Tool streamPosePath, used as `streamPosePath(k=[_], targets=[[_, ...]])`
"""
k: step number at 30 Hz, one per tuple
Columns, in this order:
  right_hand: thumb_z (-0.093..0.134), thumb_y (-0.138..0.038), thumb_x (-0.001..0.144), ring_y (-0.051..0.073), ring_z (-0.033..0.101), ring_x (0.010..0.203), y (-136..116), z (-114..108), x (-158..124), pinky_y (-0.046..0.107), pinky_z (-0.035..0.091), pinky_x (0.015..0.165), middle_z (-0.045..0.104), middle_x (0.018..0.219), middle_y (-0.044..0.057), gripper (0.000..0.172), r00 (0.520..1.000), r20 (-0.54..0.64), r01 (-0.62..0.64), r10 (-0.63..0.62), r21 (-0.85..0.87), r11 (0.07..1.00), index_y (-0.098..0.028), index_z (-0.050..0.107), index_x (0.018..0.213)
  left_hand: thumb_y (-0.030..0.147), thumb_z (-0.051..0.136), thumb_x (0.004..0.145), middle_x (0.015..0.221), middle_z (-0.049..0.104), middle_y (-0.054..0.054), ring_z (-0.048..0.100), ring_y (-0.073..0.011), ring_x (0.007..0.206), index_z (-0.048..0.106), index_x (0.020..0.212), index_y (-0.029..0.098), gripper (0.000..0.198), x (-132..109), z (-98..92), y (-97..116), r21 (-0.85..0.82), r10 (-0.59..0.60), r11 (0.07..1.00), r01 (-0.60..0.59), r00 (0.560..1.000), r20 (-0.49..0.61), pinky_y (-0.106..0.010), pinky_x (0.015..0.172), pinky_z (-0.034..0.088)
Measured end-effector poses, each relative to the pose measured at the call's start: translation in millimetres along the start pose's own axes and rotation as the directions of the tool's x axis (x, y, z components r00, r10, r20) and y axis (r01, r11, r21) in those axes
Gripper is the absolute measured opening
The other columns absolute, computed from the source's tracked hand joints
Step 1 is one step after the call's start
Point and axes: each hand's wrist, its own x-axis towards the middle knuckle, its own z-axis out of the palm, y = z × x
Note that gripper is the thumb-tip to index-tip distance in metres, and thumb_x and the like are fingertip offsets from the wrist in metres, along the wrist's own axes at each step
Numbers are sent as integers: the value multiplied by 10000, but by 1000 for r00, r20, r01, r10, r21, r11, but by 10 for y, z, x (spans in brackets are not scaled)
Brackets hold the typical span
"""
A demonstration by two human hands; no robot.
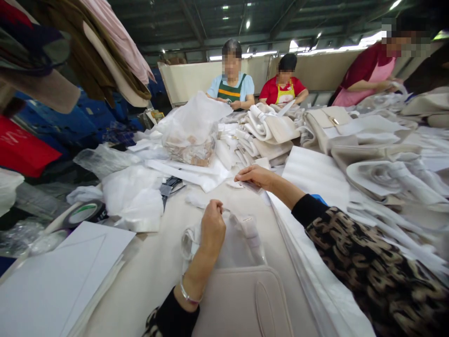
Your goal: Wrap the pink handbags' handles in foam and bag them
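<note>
A beige handbag (242, 299) lies flat at the near edge of the table, in front of me. Its strap, wrapped in white foam and clear film (249, 229), stretches away beyond it. Over the left side of this wrapping my left hand (213, 229) is closed, fingertips curled together; what they pinch is too small to make out. Farther forward, my right hand (257, 176) reaches across with its fingers pressed together at some small white packets (242, 184). Whatever sits between those fingertips is hidden.
White sheets (66, 276) and a tape roll (84, 213) lie left. A clear bag of brown packets (192, 145) stands ahead. White foam sheets (312, 173) and stacked beige bags (379, 154) fill the right. Several people work across the table; garments (115, 47) hang upper left.
</note>
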Motion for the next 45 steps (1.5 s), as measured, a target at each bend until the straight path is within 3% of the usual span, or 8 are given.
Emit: streamPosePath(k=[3,7,13,19,24,32,38,45], targets=[[737,-267,653,80,513,529,12,-172,123,182,373,491,627,586,2,198,997,-78,-1,-10,-136,991,-103,715,763,-2,356,836,896,632,-109,563,-249,946,577,921,146,279,-53,65,-1,478,14,868,-137,968,252,-388,858,445],[717,-176,641,79,479,476,214,-2,310,185,333,459,580,483,-12,59,997,-65,-65,47,-322,945,-124,702,620,7,387,822,1035,651,-148,538,-296,1047,622,976,111,300,-83,94,4,607,-17,756,-245,920,393,-444,935,422],[667,-42,575,59,420,448,578,497,409,171,312,452,552,419,-43,136,957,179,-142,230,-403,904,-159,684,508,-28,352,794,1058,658,-121,551,-267,1041,632,1014,121,386,-60,94,-67,473,20,862,-185,943,333,-400,946,419],[549,-26,575,82,503,459,475,639,288,196,414,510,633,542,-36,218,863,346,-224,367,-390,893,-136,715,662,35,350,834,931,682,-101,609,-241,949,638,907,143,316,-32,79,-83,319,-133,946,54,964,232,-337,865,419],[507,-37,556,78,453,360,423,661,285,179,400,417,528,441,-65,168,841,354,-236,410,-443,865,-158,613,605,25,373,773,934,690,-103,634,-236,936,583,923,149,286,35,188,-174,263,-293,937,228,925,242,-317,807,421],[486,-56,552,101,441,300,445,777,370,187,398,357,485,358,-44,138,817,359,-260,451,-468,845,-159,578,546,42,441,719,1050,668,-104,618,-218,1017,506,1048,175,361,14,310,-439,48,-201,980,195,962,183,-281,867,423],[534,-62,577,55,436,330,470,689,374,138,337,370,550,434,-48,129,799,459,-237,389,-353,905,-127,640,610,-43,460,658,806,621,-29,595,-183,808,431,825,210,305,-46,253,-193,-159,-227,959,233,972,51,-267,747,426],[602,-98,582,57,470,396,682,472,473,153,372,419,595,495,-32,145,743,559,-311,368,-198,930,-100,681,704,-37,477,689,732,513,52,531,-127,719,385,853,232,329,-5,291,-177,-160,-317,932,325,945,77,-223,690,385]])
